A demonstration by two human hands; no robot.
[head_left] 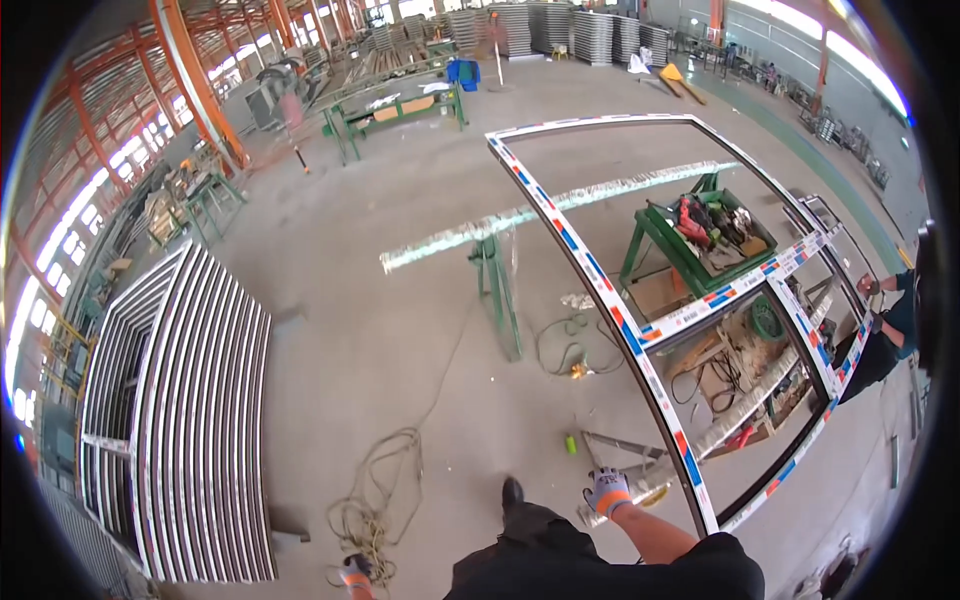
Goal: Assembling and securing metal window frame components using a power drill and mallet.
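A large rectangular window frame (611,291), wrapped in white film with red and blue patches, lies across padded trestle beams on my right. My right hand (607,491), in a grey glove with an orange cuff, hangs just left of the frame's near end. Its fingers point forward, slightly apart, with nothing seen in them. Below it, partly covered, is the end of a wrapped trestle beam (655,486). My left hand (355,571), gloved alike, is low at the bottom edge by a coiled hose (372,507); its fingers are too small and partly hidden to read.
Another person's gloved hand (876,325) is at the frame's far right side. A green tool bin (660,232) stands beneath the frame. A long wrapped beam (455,240) rests on a green stand. Stacked frames (205,420) stand at left; a green workbench (400,112) is behind.
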